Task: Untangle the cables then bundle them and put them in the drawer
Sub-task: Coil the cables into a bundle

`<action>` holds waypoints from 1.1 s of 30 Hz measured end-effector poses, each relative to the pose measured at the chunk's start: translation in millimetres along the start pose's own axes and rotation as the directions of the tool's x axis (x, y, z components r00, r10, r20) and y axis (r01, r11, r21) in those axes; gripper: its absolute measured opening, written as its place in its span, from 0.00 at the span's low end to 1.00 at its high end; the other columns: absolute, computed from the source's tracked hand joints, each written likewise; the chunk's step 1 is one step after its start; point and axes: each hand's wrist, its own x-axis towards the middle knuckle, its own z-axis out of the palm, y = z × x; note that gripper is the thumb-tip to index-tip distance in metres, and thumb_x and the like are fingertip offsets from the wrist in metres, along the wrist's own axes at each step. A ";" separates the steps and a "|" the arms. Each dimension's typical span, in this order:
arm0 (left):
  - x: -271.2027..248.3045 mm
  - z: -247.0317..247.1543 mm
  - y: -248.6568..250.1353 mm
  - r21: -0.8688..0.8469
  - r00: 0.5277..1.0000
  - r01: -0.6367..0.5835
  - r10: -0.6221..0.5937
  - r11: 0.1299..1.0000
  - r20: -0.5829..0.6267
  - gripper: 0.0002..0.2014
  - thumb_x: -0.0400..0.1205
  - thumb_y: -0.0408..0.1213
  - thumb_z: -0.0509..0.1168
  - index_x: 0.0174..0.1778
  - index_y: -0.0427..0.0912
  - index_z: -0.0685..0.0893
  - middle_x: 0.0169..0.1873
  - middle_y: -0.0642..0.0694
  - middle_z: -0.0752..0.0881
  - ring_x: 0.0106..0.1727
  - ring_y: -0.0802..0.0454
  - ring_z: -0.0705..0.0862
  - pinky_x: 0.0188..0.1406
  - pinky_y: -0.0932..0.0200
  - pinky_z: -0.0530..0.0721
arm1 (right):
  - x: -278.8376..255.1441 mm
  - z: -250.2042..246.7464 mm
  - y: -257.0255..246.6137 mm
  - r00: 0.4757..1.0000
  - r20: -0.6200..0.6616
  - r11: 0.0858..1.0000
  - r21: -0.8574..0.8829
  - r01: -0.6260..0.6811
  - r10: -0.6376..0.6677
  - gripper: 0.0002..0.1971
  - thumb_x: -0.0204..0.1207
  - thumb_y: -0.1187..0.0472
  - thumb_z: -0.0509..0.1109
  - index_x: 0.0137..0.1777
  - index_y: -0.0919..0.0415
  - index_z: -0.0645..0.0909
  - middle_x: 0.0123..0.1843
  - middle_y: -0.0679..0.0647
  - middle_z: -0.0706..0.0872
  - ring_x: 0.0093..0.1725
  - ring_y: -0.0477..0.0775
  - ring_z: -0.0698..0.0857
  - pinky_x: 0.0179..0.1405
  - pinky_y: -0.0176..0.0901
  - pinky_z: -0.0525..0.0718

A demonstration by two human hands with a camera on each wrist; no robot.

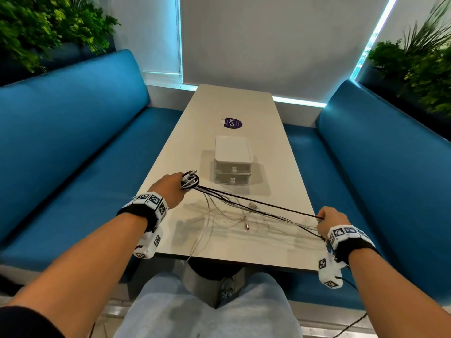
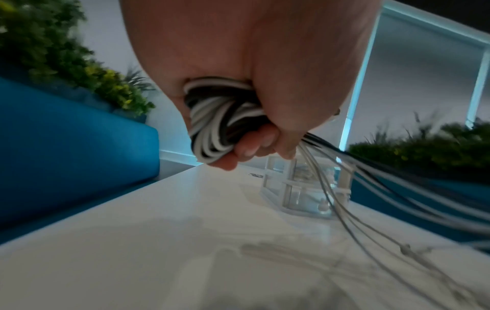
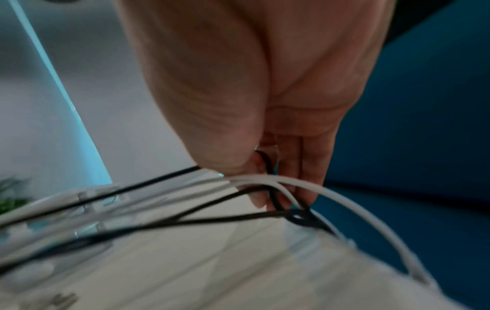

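Note:
My left hand (image 1: 172,187) grips a coiled bundle of black and white cables (image 1: 189,181) above the table's left side; the coil (image 2: 214,125) sits in the curled fingers. From it, black and white strands (image 1: 256,206) stretch taut across to my right hand (image 1: 325,222), which pinches them at the table's right edge. In the right wrist view the fingers (image 3: 305,184) curl round a black cable (image 3: 267,165) and white strands. Loose white cable ends (image 1: 246,224) trail on the tabletop. A small white two-drawer box (image 1: 233,162) stands mid-table, both drawers closed.
The long pale table (image 1: 244,101) runs between two blue benches (image 1: 73,147) (image 1: 380,167). A purple round sticker (image 1: 233,123) lies behind the drawer box. Plants (image 1: 419,69) stand behind the benches. My knees sit below the table's near edge.

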 end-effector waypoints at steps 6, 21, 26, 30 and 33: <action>2.6 -1.7 -3.9 -0.017 0.999 0.011 -0.012 1.000 -0.032 0.05 0.83 0.43 0.62 0.50 0.46 0.77 0.43 0.42 0.84 0.38 0.41 0.82 0.35 0.54 0.77 | -7.0 -6.6 17.2 0.999 -0.003 0.990 -0.135 -0.034 0.034 0.06 0.77 0.56 0.70 0.50 0.54 0.80 0.48 0.56 0.85 0.46 0.60 0.84 0.44 0.44 0.81; 0.2 4.1 -12.3 0.008 0.995 0.086 -0.085 0.996 -0.059 0.07 0.82 0.47 0.62 0.48 0.47 0.77 0.41 0.43 0.83 0.37 0.41 0.82 0.37 0.51 0.82 | -21.9 -11.2 16.7 0.995 0.023 0.976 -0.194 -0.095 0.102 0.18 0.68 0.38 0.75 0.44 0.52 0.79 0.49 0.54 0.82 0.45 0.58 0.83 0.47 0.49 0.85; -1.4 4.2 -7.9 0.004 0.992 0.096 -0.096 0.995 -0.077 0.09 0.83 0.47 0.61 0.49 0.45 0.77 0.43 0.42 0.83 0.40 0.38 0.82 0.40 0.49 0.82 | -14.9 -9.3 19.6 0.978 0.051 0.979 0.017 -0.205 0.204 0.15 0.79 0.47 0.69 0.47 0.61 0.81 0.41 0.60 0.86 0.38 0.62 0.87 0.39 0.50 0.88; -2.5 1.7 -8.5 0.025 0.992 0.097 -0.095 0.995 -0.079 0.08 0.83 0.46 0.60 0.49 0.44 0.76 0.44 0.41 0.82 0.40 0.38 0.81 0.38 0.50 0.80 | -10.6 -8.5 14.0 0.945 0.248 0.843 0.442 -0.307 0.214 0.12 0.84 0.59 0.67 0.55 0.71 0.82 0.32 0.61 0.83 0.21 0.53 0.83 0.16 0.37 0.79; -6.8 0.7 -7.6 0.028 0.993 0.100 -0.098 0.995 -0.073 0.07 0.84 0.43 0.60 0.49 0.43 0.76 0.43 0.41 0.82 0.39 0.38 0.81 0.37 0.51 0.79 | -11.1 -13.2 11.9 0.925 0.271 0.728 0.573 -0.377 0.265 0.08 0.81 0.63 0.71 0.45 0.69 0.81 0.21 0.59 0.82 0.11 0.49 0.76 0.11 0.29 0.70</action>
